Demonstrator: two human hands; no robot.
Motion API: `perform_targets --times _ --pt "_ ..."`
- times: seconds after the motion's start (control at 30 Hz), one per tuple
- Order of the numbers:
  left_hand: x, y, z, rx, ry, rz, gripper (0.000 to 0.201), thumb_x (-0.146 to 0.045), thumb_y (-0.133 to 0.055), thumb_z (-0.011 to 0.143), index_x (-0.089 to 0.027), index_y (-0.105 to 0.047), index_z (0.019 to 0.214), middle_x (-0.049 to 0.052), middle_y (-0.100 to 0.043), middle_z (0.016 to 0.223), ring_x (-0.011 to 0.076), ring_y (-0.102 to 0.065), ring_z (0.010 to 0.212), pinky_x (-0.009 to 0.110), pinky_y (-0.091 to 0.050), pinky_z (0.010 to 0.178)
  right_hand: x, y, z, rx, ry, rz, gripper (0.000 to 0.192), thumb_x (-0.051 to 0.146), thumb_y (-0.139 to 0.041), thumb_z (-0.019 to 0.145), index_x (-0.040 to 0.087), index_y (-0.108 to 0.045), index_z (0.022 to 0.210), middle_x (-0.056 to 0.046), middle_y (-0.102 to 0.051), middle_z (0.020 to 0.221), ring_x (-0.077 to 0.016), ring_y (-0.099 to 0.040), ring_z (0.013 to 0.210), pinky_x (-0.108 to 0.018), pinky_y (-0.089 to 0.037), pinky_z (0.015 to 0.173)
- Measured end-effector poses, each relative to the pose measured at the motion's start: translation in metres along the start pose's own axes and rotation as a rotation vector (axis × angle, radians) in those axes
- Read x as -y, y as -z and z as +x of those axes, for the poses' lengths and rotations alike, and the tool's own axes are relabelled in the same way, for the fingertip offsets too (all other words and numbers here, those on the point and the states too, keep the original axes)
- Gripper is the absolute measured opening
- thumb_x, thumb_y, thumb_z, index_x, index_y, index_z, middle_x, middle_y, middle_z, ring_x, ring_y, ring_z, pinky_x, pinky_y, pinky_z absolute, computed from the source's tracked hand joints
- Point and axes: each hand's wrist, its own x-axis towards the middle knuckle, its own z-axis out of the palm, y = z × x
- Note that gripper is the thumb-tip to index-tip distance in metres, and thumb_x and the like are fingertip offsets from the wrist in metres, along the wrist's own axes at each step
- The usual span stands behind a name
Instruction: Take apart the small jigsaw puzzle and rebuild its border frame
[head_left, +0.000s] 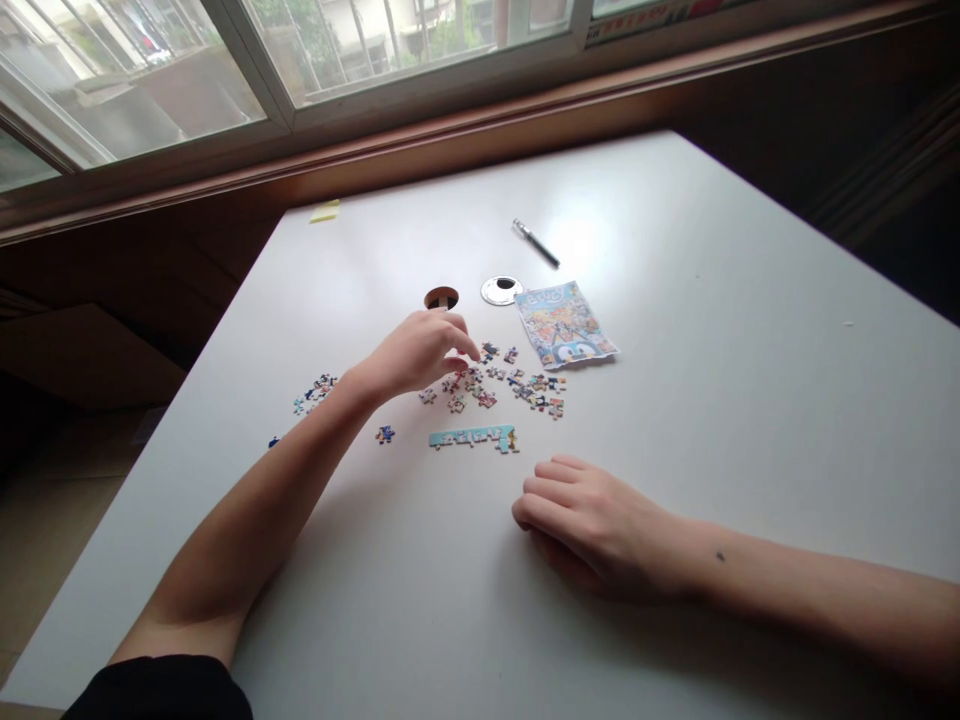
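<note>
Two bare hands over a white table (pixel 750 330), both low to the surface. Left hand (pixel 416 355) reaching out at 11 o'clock of the frame's centre, palm down, fingers bent and drawn together, fingertips (pixel 459 362) pinching down into the near edge of the loose puzzle pieces (pixel 499 385); cannot tell whether a single piece sits between thumb and forefinger or is only touched. Right hand (pixel 592 520) lying at 5 o'clock, resting on the table, fingers loosely curled under, half closed, grasping nothing, knuckles pointing toward 9 o'clock. Scattered loose pieces spread in a small heap between the hands' far reach, at 12 o'clock from the right hand. Joined strip of pale blue pieces (pixel 474 438) flat on the table just nearer than the heap, at 11 o'clock from the right hand and apart from it. Single dark piece (pixel 385 434) at 9 o'clock of the strip, beside the left wrist. Smaller cluster of pieces (pixel 315 392) farther out at 9 o'clock, beyond the left forearm. Printed puzzle picture sheet (pixel 566 325) at 1 o'clock of the heap, slightly tilted. Round cable hole (pixel 441 298) and its loose silver cover (pixel 501 290) just beyond the left hand at 12 o'clock. Black pen (pixel 535 243) farther off at 12 o'clock, yellow sticky note (pixel 325 211) at the far table edge by the window (pixel 420 40).
</note>
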Motion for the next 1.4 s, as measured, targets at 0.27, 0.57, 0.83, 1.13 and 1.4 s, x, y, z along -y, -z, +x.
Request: perform_targets --times 0.27,0.57,0.83,1.13,1.4 --pt "0.002 0.010 -0.020 -0.016 0.015 0.010 0.014 -0.019 -0.062 0.091 -0.020 -0.075 0.094 0.005 -0.069 0.093 0.0156 -0.063 0.083 0.029 -0.048 0.079 0.000 -0.001 -0.001 -0.004 0.001 -0.003 0.009 0.011 -0.046 0.086 0.020 -0.048 0.086 -0.002 -0.052 0.076 -0.0166 -0.036 0.069 -0.030 -0.029 0.067" --pt "-0.014 0.014 -0.079 -0.088 0.176 0.100 0.006 -0.014 -0.054 0.086 -0.018 -0.057 0.084 0.002 -0.064 0.083 0.0169 -0.054 0.080 0.030 -0.044 0.077 0.000 0.000 0.000 -0.017 0.002 0.011 0.010 0.010 -0.045 0.088 0.019 -0.048 0.085 -0.002 -0.051 0.075 -0.0162 -0.036 0.069 -0.030 -0.029 0.066" --pt "-0.025 0.015 -0.098 -0.096 0.211 0.130 0.011 -0.012 -0.050 0.074 -0.020 -0.043 0.074 -0.001 -0.050 0.069 0.0153 -0.043 0.065 0.032 -0.039 0.074 0.000 -0.001 -0.002 0.003 0.000 0.011 0.009 0.011 -0.045 0.087 0.019 -0.049 0.087 -0.002 -0.053 0.077 -0.0160 -0.036 0.070 -0.030 -0.029 0.068" --pt "-0.021 0.030 -0.100 -0.026 0.240 0.017 0.011 -0.013 -0.036 0.074 -0.020 -0.030 0.068 -0.001 -0.037 0.062 0.0165 -0.031 0.059 0.034 -0.033 0.069 0.000 0.001 -0.001 0.031 -0.004 -0.015 0.008 0.012 -0.046 0.086 0.020 -0.049 0.087 -0.003 -0.054 0.078 -0.0168 -0.036 0.070 -0.030 -0.030 0.068" --pt "-0.009 0.035 -0.107 -0.056 0.297 -0.048 0.010 -0.015 -0.035 0.072 -0.020 -0.029 0.067 0.000 -0.036 0.059 0.0176 -0.030 0.058 0.033 -0.034 0.067 0.000 0.000 -0.001 0.017 -0.001 -0.015 0.009 0.011 -0.046 0.084 0.020 -0.047 0.086 -0.002 -0.052 0.076 -0.0166 -0.035 0.069 -0.031 -0.029 0.067"
